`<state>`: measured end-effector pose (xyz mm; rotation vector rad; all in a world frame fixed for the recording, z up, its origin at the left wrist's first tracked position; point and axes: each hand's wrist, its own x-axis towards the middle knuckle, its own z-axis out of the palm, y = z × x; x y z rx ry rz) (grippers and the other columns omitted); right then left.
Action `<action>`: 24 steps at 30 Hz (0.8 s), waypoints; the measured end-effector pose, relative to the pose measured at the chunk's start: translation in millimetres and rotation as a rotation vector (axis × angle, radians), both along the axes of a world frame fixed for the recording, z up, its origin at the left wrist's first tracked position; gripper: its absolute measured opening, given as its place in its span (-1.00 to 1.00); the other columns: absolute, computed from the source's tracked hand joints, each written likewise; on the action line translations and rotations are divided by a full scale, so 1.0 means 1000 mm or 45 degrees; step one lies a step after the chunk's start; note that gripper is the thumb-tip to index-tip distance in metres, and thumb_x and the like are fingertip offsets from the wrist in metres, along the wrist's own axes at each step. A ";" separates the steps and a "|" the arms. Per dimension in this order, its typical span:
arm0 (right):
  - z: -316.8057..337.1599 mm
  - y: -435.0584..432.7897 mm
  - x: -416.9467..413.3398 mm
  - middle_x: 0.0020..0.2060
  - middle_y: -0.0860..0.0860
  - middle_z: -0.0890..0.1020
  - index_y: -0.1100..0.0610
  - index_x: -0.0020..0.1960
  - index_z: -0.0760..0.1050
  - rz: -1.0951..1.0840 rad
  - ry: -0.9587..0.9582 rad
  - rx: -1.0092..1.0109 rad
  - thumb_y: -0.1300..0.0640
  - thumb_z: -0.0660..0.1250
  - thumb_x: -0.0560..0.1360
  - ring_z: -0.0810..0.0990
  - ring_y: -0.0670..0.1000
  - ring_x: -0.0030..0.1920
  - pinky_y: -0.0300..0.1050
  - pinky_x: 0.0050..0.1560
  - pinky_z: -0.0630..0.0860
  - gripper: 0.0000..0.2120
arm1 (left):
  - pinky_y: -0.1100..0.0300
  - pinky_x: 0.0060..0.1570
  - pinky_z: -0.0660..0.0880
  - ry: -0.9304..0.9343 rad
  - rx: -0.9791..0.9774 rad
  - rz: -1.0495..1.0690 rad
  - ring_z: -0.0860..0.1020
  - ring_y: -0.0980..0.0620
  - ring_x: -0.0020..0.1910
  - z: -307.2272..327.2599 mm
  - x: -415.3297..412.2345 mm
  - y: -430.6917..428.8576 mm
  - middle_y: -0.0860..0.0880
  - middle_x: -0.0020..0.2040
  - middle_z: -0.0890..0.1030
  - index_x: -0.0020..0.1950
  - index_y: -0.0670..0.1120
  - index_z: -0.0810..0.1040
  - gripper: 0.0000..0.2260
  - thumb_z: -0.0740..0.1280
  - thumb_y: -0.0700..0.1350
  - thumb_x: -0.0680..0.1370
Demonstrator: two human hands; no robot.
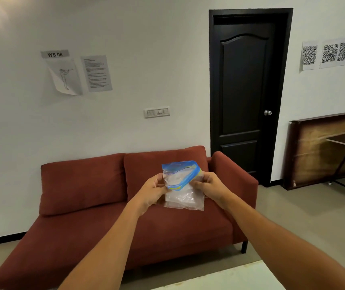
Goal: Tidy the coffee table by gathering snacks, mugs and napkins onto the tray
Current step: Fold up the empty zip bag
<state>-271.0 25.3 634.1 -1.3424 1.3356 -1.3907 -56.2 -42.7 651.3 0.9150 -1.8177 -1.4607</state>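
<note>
A clear plastic zip bag (183,195) with a blue and yellow seal strip hangs in the air in front of me, its mouth spread apart. My left hand (153,188) pinches the bag's left edge near the seal. My right hand (208,185) pinches the right edge at the same height. What the bag holds is too pale to make out. Only a pale corner of the coffee table (236,277) shows at the bottom of the view. No tray, mugs or napkins are in sight.
A red sofa (96,206) stands against the white wall behind the bag. A dark door (245,91) is shut at the right. A folded wooden table (322,151) leans at the far right. Papers and QR codes hang on the wall.
</note>
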 end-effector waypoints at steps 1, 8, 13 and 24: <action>-0.001 -0.001 -0.001 -0.04 0.09 0.75 0.15 0.16 0.64 0.017 -0.038 0.032 0.18 0.38 0.60 0.71 0.01 -0.13 -0.12 -0.17 0.63 -0.84 | 0.16 -0.19 0.60 0.013 0.008 0.000 0.69 0.02 -0.06 0.000 0.000 0.001 -0.07 0.04 0.72 0.25 0.01 0.58 -0.69 0.41 -0.26 0.55; -0.010 -0.006 -0.006 0.01 0.19 0.73 0.11 -0.04 0.73 0.130 -0.263 0.099 0.29 0.39 0.56 0.68 0.11 -0.06 0.08 -0.02 0.62 -0.84 | 0.10 -0.35 0.63 0.090 0.061 -0.007 0.62 0.02 -0.36 0.005 -0.002 0.004 -0.06 -0.16 0.68 0.23 -0.08 0.60 -0.75 0.25 -0.27 0.61; -0.004 -0.010 0.006 -0.02 0.14 0.75 0.12 0.00 0.75 0.114 -0.250 -0.115 0.34 0.33 0.58 0.68 0.12 0.00 0.05 0.09 0.62 -0.76 | 0.08 -0.27 0.61 0.265 0.165 0.034 0.62 -0.03 -0.29 0.003 -0.006 0.002 -0.11 -0.10 0.69 0.17 -0.09 0.64 -0.68 0.17 -0.34 0.60; -0.006 -0.014 0.003 -0.02 0.09 0.69 0.53 -0.10 0.59 0.005 -0.021 -0.259 0.47 0.38 0.50 0.69 0.03 -0.02 -0.13 -0.09 0.67 -0.91 | 0.14 -0.32 0.50 0.249 0.288 -0.096 0.50 -0.06 -0.20 0.001 0.004 0.001 -0.23 -0.03 0.59 -0.21 -0.12 0.68 -0.66 0.12 -0.33 0.53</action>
